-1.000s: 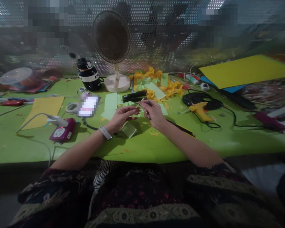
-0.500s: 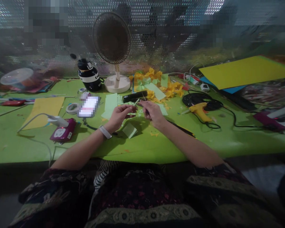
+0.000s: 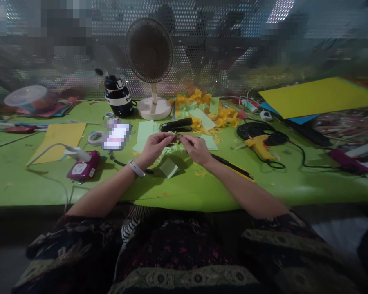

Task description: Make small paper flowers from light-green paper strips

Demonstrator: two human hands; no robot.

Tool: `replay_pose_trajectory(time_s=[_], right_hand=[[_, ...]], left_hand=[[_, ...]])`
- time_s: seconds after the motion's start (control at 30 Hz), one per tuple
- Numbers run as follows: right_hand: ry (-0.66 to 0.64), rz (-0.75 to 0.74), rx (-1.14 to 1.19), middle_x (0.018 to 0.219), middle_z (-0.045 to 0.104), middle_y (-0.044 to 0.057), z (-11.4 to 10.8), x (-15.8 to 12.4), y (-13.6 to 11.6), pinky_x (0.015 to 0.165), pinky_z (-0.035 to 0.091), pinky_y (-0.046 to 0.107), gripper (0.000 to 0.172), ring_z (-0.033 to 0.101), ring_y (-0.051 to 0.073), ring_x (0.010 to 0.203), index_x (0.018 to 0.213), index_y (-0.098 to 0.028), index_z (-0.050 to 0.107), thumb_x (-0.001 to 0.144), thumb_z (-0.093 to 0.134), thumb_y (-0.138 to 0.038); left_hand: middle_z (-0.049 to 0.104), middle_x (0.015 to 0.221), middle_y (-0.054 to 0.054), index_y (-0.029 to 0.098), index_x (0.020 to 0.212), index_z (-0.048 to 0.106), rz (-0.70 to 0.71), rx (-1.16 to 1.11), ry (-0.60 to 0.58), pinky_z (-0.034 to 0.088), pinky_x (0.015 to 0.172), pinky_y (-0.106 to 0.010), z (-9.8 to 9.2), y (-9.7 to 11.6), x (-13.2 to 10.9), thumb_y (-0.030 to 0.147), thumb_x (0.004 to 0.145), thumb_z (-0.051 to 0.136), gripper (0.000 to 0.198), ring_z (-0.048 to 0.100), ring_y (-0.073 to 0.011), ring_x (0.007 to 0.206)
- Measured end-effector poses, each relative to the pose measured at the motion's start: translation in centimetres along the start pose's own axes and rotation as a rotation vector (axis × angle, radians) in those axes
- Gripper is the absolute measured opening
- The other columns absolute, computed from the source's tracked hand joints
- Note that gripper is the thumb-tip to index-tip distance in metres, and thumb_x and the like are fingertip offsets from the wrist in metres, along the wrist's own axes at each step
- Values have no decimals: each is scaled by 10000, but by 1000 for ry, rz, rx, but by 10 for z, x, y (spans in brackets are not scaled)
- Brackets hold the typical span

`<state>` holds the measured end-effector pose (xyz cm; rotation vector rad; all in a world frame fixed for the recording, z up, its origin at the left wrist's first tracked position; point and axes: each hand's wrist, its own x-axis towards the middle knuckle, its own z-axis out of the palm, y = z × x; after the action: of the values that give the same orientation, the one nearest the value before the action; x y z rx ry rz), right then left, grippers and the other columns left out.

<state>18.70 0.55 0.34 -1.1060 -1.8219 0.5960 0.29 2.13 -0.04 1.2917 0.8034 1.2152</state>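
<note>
My left hand [image 3: 155, 148], with a pale band at the wrist, has thumb and fingers pinched on a small piece of light green paper that is mostly covered. Close against it, my right hand [image 3: 198, 150] is closed around a thin dark tool whose kind I cannot make out. The fingertips of both hands nearly meet. Below them lie light green paper cuttings [image 3: 173, 148] and a folded green paper square [image 3: 169, 168]. Just behind is a black stapler [image 3: 176, 124], beside green paper sheets [image 3: 145, 131].
Yellow and green paper pieces [image 3: 199, 98] are heaped beyond the stapler. A fan [image 3: 153, 108], a dark bottle [image 3: 119, 98] and a phone [image 3: 117, 136] stand or lie left. Rightward are a yellow glue gun [image 3: 260, 146], its cord and a black-yellow cutter [image 3: 233, 166].
My hands have come together, with the right fingertips now against the left. The green strip that stuck up between them is now mostly hidden. The view has shifted slightly.
</note>
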Motion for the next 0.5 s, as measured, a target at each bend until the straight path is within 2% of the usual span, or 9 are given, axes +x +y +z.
replay_pose_trajectory(time_s=[0.13, 0.3, 0.5], right_hand=[[50, 0, 27, 610, 511, -2, 1, -2, -5, 549, 316, 292, 447, 447, 143, 575, 748, -205, 573, 976, 468, -575], [-5, -4, 68, 606, 522, 0, 2, -2, -5, 534, 288, 287, 452, 426, 144, 566, 702, -217, 585, 948, 523, -591], [-33, -17, 63, 585, 498, -10, -1, -1, -3, 529, 281, 279, 431, 419, 138, 549, 693, -217, 593, 951, 534, -557]], left_hand=[[784, 930, -90, 149, 898, 764, 11, -20, 9, 563, 864, -358, 1, 1, 0, 438, 719, 829, 347, 723, -185, 868], [781, 916, -80, 153, 883, 772, 13, -27, 3, 563, 884, -361, 1, 1, 0, 409, 722, 836, 309, 717, -170, 838], [787, 982, -91, 161, 946, 788, 22, -28, -42, 555, 926, -360, -2, 0, 0, 385, 714, 856, 330, 729, -176, 893]])
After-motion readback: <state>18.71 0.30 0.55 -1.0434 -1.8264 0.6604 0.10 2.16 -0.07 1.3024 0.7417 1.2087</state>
